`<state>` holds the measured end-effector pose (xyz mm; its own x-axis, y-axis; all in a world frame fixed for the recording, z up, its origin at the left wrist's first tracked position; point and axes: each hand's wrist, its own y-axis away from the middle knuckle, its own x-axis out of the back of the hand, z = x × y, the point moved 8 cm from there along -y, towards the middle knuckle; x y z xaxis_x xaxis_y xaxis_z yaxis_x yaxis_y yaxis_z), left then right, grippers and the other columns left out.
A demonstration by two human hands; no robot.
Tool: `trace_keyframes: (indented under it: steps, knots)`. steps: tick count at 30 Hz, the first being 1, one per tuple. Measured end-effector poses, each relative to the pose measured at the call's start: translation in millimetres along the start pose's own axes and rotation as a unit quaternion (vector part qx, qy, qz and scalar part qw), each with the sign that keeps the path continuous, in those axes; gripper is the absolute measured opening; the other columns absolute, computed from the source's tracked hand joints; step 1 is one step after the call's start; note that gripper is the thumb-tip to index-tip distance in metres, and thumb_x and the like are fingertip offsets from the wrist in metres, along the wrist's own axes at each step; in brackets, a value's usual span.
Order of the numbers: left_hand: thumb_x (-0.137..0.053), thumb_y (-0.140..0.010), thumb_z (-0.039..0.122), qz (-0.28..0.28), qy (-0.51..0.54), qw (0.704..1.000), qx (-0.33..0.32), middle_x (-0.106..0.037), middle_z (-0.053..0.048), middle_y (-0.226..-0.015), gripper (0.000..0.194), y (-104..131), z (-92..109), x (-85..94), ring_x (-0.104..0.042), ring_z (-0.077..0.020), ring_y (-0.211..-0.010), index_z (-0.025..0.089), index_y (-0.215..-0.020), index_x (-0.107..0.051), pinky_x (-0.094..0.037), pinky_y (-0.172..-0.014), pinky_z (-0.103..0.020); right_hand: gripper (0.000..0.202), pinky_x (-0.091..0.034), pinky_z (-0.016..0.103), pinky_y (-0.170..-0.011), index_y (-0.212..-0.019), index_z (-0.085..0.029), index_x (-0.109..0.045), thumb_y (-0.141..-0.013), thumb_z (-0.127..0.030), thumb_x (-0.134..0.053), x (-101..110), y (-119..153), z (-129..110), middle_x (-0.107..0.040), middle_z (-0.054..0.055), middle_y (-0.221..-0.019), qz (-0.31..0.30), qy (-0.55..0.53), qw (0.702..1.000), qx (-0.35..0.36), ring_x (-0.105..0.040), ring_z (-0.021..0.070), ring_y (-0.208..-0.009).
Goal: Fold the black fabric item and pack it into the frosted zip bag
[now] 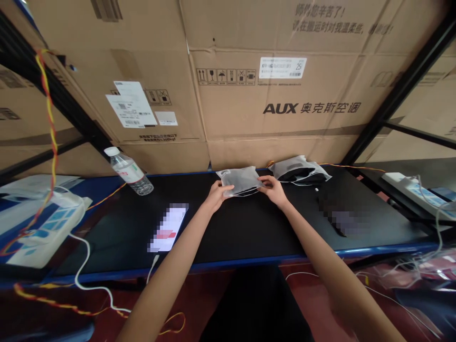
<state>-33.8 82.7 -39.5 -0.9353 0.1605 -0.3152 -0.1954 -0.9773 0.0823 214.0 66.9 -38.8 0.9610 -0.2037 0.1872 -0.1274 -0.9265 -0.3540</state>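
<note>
**Two hands on one frosted pouch at the back of the surface**

Two hands meet on a frosted plastic pouch [239,180] with something dark inside, lying flat near the far edge of the black surface [249,228]. From my seat I see the left hand [215,195] pinching the pouch's near-left edge, fingers [223,190] closed over the film with the thumb on top. The right hand [273,187] grips the right edge the same way, fingers curled shut onto the plastic. Neither hand is open; both have hold of the same pouch and nothing else.

Just to the right, touching or nearly touching the pouch, sits a second filled pouch [299,172], bulkier and crumpled. A water bottle [128,172] lies tilted well to the left, and a phone [167,227] rests face up near the front, its white cable [89,270] trailing off the edge. Cardboard cartons [270,104] wall in the back.

My judgement on handling: the film looks thin and slippery, so I would keep both pinches close to the corners and pull evenly, holding the pouch flat against the surface so the contents do not slide to one end. I would also keep the right wrist low and clear of the neighbouring pouch.
</note>
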Motion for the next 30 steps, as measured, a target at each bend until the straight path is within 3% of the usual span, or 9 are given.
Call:
trace_keyframes:
  steps: [3, 7, 9, 11, 15, 18, 21, 24, 30]
  knots:
    - [-0.079, -0.062, 0.019, -0.042, 0.06, 0.997, 0.036, -0.073, -0.008, -0.1, 0.041, 2, 1, -6.0, -0.072, -0.0231, -0.091, 0.018, -0.1, -0.064, -0.061, -0.083, -0.04, 0.04, -0.055, 0.042, -0.093, -0.102, -0.023, -0.072, -0.068, -0.043, -0.079, 3, -1, 1, -0.073, 0.006, -0.11, 0.022, -0.097, 0.995, -0.024, -0.067, 0.0246, -0.104]
    - [-0.066, -0.081, 0.05, -0.143, 0.118, 0.971, 0.148, -0.074, -0.014, -0.101, 0.043, 16, -4, -29.9, -0.072, -0.0327, -0.098, 0.015, -0.106, -0.068, -0.061, -0.082, -0.051, 0.044, -0.055, 0.043, -0.092, -0.104, -0.023, -0.071, -0.068, -0.046, -0.08, 9, -2, 8, -0.075, 0.006, -0.108, 0.044, -0.182, 0.98, -0.071, -0.07, 0.0248, -0.101]
    - [-0.067, -0.084, 0.053, -0.138, 0.109, 0.967, 0.182, -0.074, -0.015, -0.097, 0.045, 19, -10, -33.3, -0.073, -0.0298, -0.088, 0.013, -0.104, -0.069, -0.062, -0.077, -0.045, 0.046, -0.056, 0.043, -0.09, -0.102, -0.023, -0.069, -0.066, -0.048, -0.082, 10, -2, 9, -0.075, 0.007, -0.107, 0.05, -0.188, 0.978, -0.077, -0.07, 0.0248, -0.099]
    - [-0.072, -0.084, 0.044, -0.127, 0.089, 0.97, 0.188, -0.075, -0.014, -0.094, 0.037, 18, -15, -33.7, -0.072, -0.0245, -0.08, 0.013, -0.103, -0.071, -0.061, -0.074, -0.037, 0.047, -0.057, 0.042, -0.088, -0.098, -0.024, -0.065, -0.064, -0.051, -0.083, 11, -1, 5, -0.074, 0.007, -0.109, 0.061, -0.184, 0.979, -0.057, -0.07, 0.0242, -0.098]
    - [-0.075, -0.076, 0.021, -0.121, 0.057, 0.978, 0.162, -0.077, -0.011, -0.097, 0.031, 12, -22, -30.8, -0.073, -0.021, -0.081, 0.014, -0.106, -0.072, -0.059, -0.074, -0.03, 0.044, -0.056, 0.037, -0.079, -0.088, -0.023, -0.064, -0.068, -0.059, -0.082, 12, 4, -9, -0.071, 0.005, -0.093, 0.098, -0.087, 0.991, -0.002, -0.066, 0.0207, -0.083]
    - [-0.073, -0.071, 0.016, -0.108, 0.056, 0.983, 0.14, -0.076, -0.008, -0.092, 0.031, 8, -21, -28.5, -0.072, -0.0196, -0.075, 0.016, -0.102, -0.072, -0.058, -0.067, -0.029, 0.042, -0.054, 0.034, -0.07, -0.088, -0.022, -0.07, -0.079, -0.063, -0.072, 2, 8, -16, -0.068, 0.003, -0.08, 0.061, -0.044, 0.997, 0.0, -0.062, 0.02, -0.073]
    - [-0.076, -0.079, 0.034, -0.068, 0.058, 0.988, 0.127, -0.076, -0.008, -0.088, 0.027, 5, -21, -25.0, -0.071, -0.0196, -0.071, 0.016, -0.1, -0.072, -0.058, -0.064, -0.031, 0.043, -0.05, 0.031, -0.059, -0.092, -0.022, -0.073, -0.082, -0.064, -0.067, -7, 10, -19, -0.069, 0.002, -0.078, 0.026, -0.077, 0.996, -0.021, -0.06, 0.0191, -0.068]
    - [-0.076, -0.083, 0.053, -0.02, 0.041, 0.997, 0.066, -0.076, -0.01, -0.091, 0.042, 1, -16, -19.1, -0.07, -0.0199, -0.074, 0.015, -0.1, -0.073, -0.057, -0.066, -0.03, 0.046, -0.047, 0.029, -0.05, -0.094, -0.022, -0.074, -0.08, -0.066, -0.07, -12, 10, -21, -0.066, 0.001, -0.073, 0.008, -0.104, 0.994, -0.045, -0.057, 0.0172, -0.061]
    - [-0.074, -0.08, 0.065, 0.031, -0.116, 0.989, -0.084, -0.073, -0.007, -0.081, 0.051, 0, 1, -6.7, -0.066, -0.0191, -0.074, 0.014, -0.083, -0.074, -0.048, -0.062, -0.025, 0.051, -0.055, 0.032, -0.061, -0.099, -0.022, -0.074, -0.07, -0.063, -0.083, -18, 13, -27, -0.074, 0.005, -0.095, -0.022, -0.13, 0.99, -0.046, -0.066, 0.0199, -0.075]
